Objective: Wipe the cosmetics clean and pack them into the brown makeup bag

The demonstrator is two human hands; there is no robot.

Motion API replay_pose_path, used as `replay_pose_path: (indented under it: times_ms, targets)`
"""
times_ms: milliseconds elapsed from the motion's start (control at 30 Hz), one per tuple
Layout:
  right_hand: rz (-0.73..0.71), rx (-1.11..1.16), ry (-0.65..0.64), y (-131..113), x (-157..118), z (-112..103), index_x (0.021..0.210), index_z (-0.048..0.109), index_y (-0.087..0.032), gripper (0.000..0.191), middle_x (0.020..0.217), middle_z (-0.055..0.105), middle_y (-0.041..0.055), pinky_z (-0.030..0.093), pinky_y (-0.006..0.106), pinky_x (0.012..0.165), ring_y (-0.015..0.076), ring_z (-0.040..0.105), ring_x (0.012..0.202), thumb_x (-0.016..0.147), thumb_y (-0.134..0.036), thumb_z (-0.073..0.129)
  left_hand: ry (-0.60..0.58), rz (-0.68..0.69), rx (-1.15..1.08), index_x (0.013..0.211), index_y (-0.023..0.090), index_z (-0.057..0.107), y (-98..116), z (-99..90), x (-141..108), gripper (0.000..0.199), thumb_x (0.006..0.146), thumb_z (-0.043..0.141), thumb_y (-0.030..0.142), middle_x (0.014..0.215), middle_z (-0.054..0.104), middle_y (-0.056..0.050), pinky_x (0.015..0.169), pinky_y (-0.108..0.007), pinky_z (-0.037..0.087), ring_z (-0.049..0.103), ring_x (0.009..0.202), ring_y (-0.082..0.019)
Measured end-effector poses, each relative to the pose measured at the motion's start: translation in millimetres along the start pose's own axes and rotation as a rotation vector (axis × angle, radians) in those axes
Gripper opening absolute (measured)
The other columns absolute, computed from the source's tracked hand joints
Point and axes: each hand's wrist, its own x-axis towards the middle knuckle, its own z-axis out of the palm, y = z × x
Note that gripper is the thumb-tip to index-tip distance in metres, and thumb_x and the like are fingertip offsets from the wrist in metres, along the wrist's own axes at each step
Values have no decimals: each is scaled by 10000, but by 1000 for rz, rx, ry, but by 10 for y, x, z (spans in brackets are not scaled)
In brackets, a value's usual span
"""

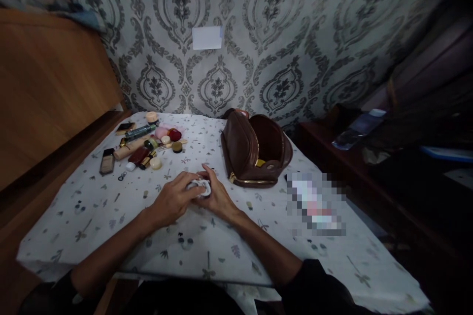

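Between my two hands, just above the middle of the table, is a small white coiled cord. My left hand is closed on it from the left, its thumb lying across the loops. My right hand grips the coil from the other side, index finger pointing up. Fingers cover part of the cord, so its ends are hidden. Close beyond my right hand stands a brown leather bag, unzipped, with something yellow inside its mouth.
Several cosmetics lie at the back left, among them a foundation bottle, a dark red bottle and a cream jar. A pixelated phone-like object rests on the right. A plastic bottle lies beyond the patterned tablecloth.
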Motion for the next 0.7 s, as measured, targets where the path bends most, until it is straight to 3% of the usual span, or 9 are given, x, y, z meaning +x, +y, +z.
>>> replay_pose_path:
  times_ms: [67, 233, 400, 567, 700]
  targets:
    - [7, -54, -11, -52, -17, -6, 1484, 218, -258, 1041, 1286, 537, 97, 431, 417, 985, 269, 554, 1146, 619, -219, 796, 2, -47, 18, 1115, 225, 653, -64, -6, 39, 345, 897, 411, 111, 1152, 571, -112, 832, -338, 482, 541, 1047, -225]
    - [29, -85, -43, -78, -25, 5, 1494, 209, -287, 1075, 1280, 551, 93, 431, 425, 985, 270, 563, 1142, 606, -247, 813, 75, -338, -146, 1057, 183, 673, -421, 114, 42, 310, 900, 407, 162, 966, 571, -69, 824, -320, 475, 575, 908, -186]
    - [50, -33, -15, -8, 0, 3, 1432, 299, -314, 1018, 1298, 546, 68, 448, 403, 960, 247, 579, 1117, 563, -214, 819, 17, -485, -197, 917, 172, 714, -653, 273, -140, 254, 842, 474, 210, 783, 575, -34, 719, -304, 456, 561, 752, -176]
    - [53, 11, 9, 20, 23, 14, 1212, 495, -247, 685, 1086, 627, 36, 469, 374, 884, 225, 603, 972, 603, -269, 810, 196, -631, -402, 943, 172, 718, -637, 249, -134, 257, 822, 533, 303, 858, 593, -49, 667, -296, 476, 581, 810, -199]
    - [37, 16, 15, 2, 36, 20, 1171, 503, -232, 639, 1054, 620, 33, 455, 350, 871, 214, 585, 956, 610, -270, 808, 259, -518, -421, 989, 183, 718, -448, 153, -6, 254, 850, 545, 307, 908, 577, -52, 798, -330, 487, 575, 908, -207]
